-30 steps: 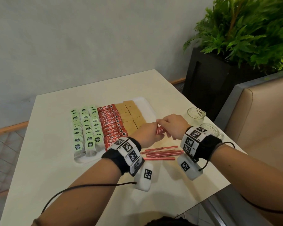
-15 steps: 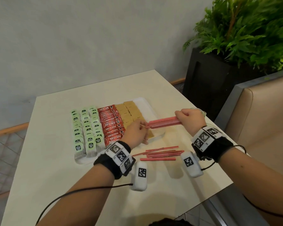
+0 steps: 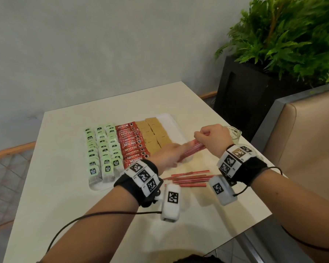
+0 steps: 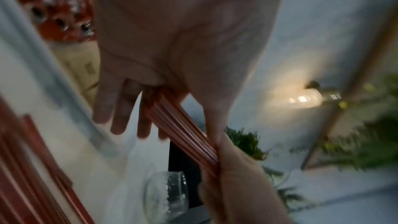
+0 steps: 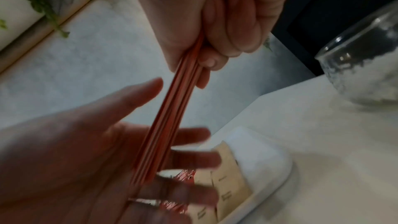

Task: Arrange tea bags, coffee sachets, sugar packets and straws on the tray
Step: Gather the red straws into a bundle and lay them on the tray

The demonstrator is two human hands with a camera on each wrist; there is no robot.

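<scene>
Clearly we have a bundle of red straws [image 3: 193,150] in hand above the near right corner of the white tray [image 3: 176,124]; our right hand [image 3: 214,139] has its fingers curled tight around one end, while our left hand [image 3: 168,157] lies with fingers straight and slightly spread, the other end of the bundle resting against the palm; whether the left thumb presses on the straws we cannot quite tell, since both wrist views are blurred. These straws look thin, light and smooth, so we judge they will slide against each other and fan out if the fist slackens; they are stiff along their length yet would likely kink if squeezed hard in the middle; a firm hold near one end, with the flat of the other hand squaring the free ends, seems the sound way to keep them even. More loose straws [image 3: 188,179] lie on the table [image 3: 65,186] near our wrists, well apart from the bundle; on the tray the green tea bags [image 3: 101,149], red coffee sachets [image 3: 132,142] and brown sugar packets [image 3: 153,133] lie in rows side by side; a strip of bare tray at the right edge looks to us like the place for the straws; a glass [image 3: 234,132] stands just beyond the right hand.
</scene>
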